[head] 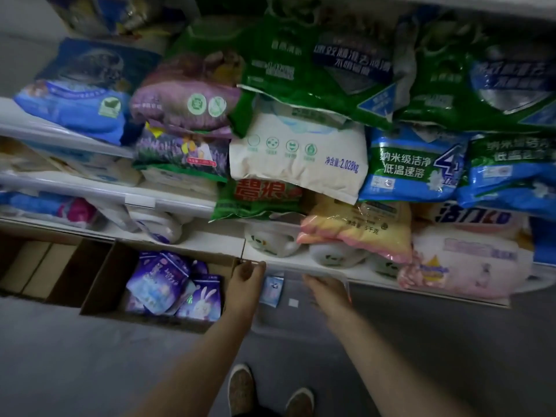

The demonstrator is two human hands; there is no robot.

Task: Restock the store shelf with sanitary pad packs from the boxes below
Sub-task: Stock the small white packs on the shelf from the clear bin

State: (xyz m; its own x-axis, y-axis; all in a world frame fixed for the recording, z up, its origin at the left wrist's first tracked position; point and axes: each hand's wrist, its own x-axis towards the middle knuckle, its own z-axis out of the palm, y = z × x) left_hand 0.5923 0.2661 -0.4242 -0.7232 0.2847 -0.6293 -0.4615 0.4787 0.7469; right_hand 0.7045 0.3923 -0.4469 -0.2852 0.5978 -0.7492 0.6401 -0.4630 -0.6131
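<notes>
An open cardboard box (pixel 100 281) stands on the floor under the lowest shelf (pixel 210 237), holding several purple sanitary pad packs (pixel 168 281) with a rabbit print. To its right a clear plastic bin (pixel 288 322) sticks out from below the shelf, with one small blue pack (pixel 272 291) and a white slip inside. My left hand (pixel 246 275) grips the bin's left rim beside the box corner, fingers curled over it. My right hand (pixel 326 288), blurred, holds the bin's right rim.
The shelves above are stacked with big detergent bags (pixel 301 158), green, blue, white and purple, which overhang the edges. Tissue rolls (pixel 270 240) and a pink pack (pixel 460 263) lie on the lowest shelf. More brown cartons (pixel 39 266) stand at the left. My shoes (pixel 240 386) are on grey floor.
</notes>
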